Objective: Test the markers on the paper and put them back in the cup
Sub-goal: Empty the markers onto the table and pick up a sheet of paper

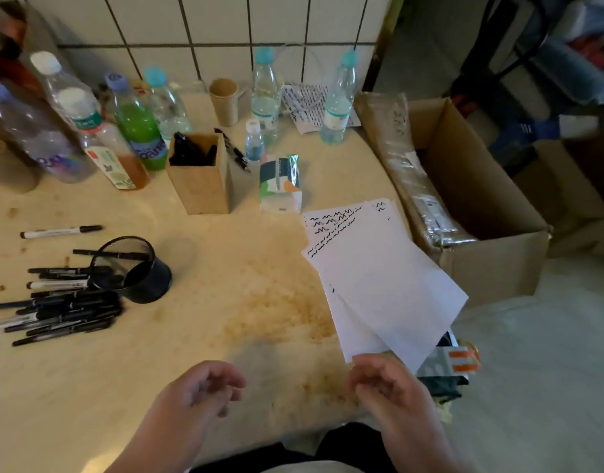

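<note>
White sheets of paper [375, 268] with black squiggles near their far end lie at the table's right edge, fanned and overhanging it. My right hand [392, 387] holds their near corner, fingers curled at the edge. My left hand [205, 387] hovers over the table with loosely curled fingers and holds nothing. A black mesh cup [133, 268] lies tipped on its side at the left, with one marker across its mouth. Several black markers [62, 312] lie heaped beside it. One white marker [60, 231] lies apart, farther back.
Several plastic bottles [137, 128] stand along the tiled wall, with a brown paper cup [224, 100] and a cardboard holder [200, 172] of dark pens. A small carton [280, 182] stands mid-table. An open cardboard box [471, 199] sits off the table's right edge.
</note>
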### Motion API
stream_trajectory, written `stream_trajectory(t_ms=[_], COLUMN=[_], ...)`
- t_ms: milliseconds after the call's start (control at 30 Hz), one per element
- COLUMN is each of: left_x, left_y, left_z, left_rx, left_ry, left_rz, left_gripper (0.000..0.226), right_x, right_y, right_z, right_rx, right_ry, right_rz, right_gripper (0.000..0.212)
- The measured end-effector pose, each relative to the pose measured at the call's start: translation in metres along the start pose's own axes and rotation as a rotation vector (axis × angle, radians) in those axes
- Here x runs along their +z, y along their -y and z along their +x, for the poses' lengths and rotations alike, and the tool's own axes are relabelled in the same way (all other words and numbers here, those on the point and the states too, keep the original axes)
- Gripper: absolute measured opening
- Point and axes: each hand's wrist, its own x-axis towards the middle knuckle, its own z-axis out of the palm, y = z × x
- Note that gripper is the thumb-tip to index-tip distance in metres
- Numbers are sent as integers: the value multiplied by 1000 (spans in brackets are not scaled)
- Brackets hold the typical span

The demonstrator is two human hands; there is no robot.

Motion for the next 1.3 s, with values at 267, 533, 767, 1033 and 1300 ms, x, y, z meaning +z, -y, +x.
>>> stream_trajectory(t_ms=[267, 533, 767, 1033, 1300], left_x=[65, 167, 202, 217, 194], left_y=[-30, -57, -59, -68, -68], left_z=[6, -18, -39, -49, -50], left_rx=[5, -23, -23, -38, -40], left_ry=[-132, -308, -377, -394, -398], left_rz=[-98, -272, -284, -253, -245], left_gripper=[30, 24, 24, 23, 23], right_x=[-64, -164, -201, -213, -215], right_y=[-9, -38, -52, -40, -14], right_z=[49, 136, 201, 214, 186], right_rx=[18, 171, 197, 133, 8], right_ry=[133, 89, 4, 121, 141], right_rz=[-53, -304, -505, -481, -390], right_gripper=[33, 23, 69, 21, 13])
